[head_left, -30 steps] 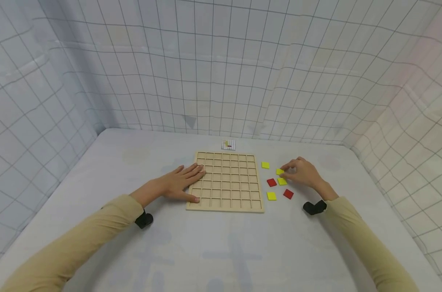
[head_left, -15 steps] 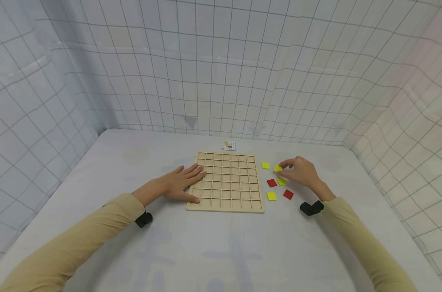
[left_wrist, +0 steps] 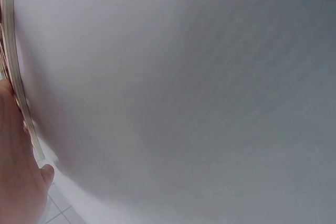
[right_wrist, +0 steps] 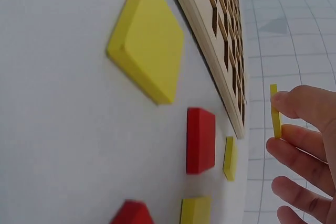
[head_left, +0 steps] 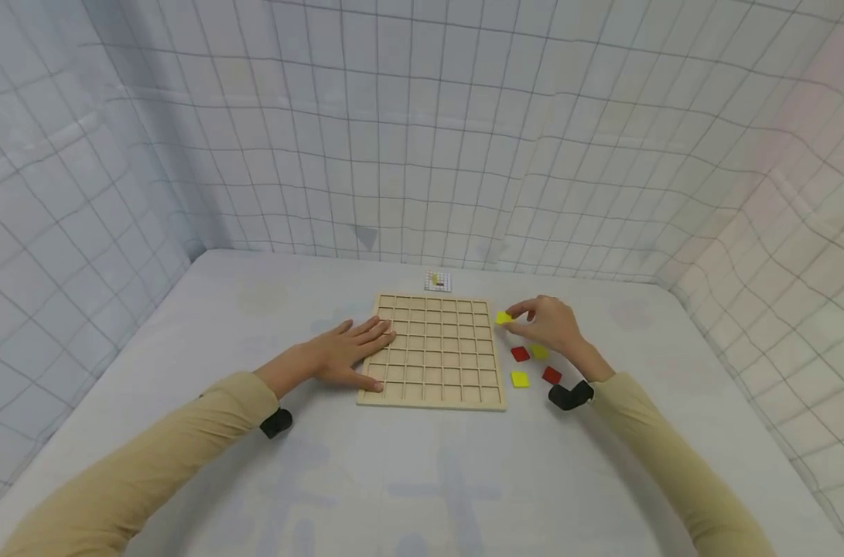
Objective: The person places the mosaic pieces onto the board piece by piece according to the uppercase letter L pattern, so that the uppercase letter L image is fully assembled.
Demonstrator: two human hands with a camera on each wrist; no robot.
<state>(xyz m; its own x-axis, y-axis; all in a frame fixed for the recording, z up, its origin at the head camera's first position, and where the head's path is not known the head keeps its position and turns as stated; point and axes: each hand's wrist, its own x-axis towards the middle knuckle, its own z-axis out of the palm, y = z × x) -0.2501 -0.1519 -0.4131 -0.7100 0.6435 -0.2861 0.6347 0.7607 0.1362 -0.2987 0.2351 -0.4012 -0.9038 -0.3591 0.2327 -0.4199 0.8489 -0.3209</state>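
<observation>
My right hand [head_left: 550,323] pinches a yellow square tile [right_wrist: 275,111] between thumb and fingertip, lifted just beyond the right edge of a wooden grid board [head_left: 441,363]. In the head view the held tile covers another yellow tile, which the right wrist view shows as a small yellow tile [right_wrist: 229,158] lying beside the board. My left hand [head_left: 348,356] lies with fingers spread on the board's left edge, the thumb near its front left corner. Nothing is held there. In the left wrist view only part of the left hand [left_wrist: 21,166] and the board's side show.
Right of the board lie a red tile [head_left: 520,353], a second red tile [head_left: 551,375], a yellow tile [head_left: 539,351] and a nearer yellow tile [head_left: 520,379]. A small printed grid card [head_left: 438,281] lies behind the board. Grid-patterned curtains [head_left: 422,139] surround the white table.
My right hand has picked up a yellow tile from among the loose tiles and carried it left toward the board. The left hand has stayed on the board's edge.
</observation>
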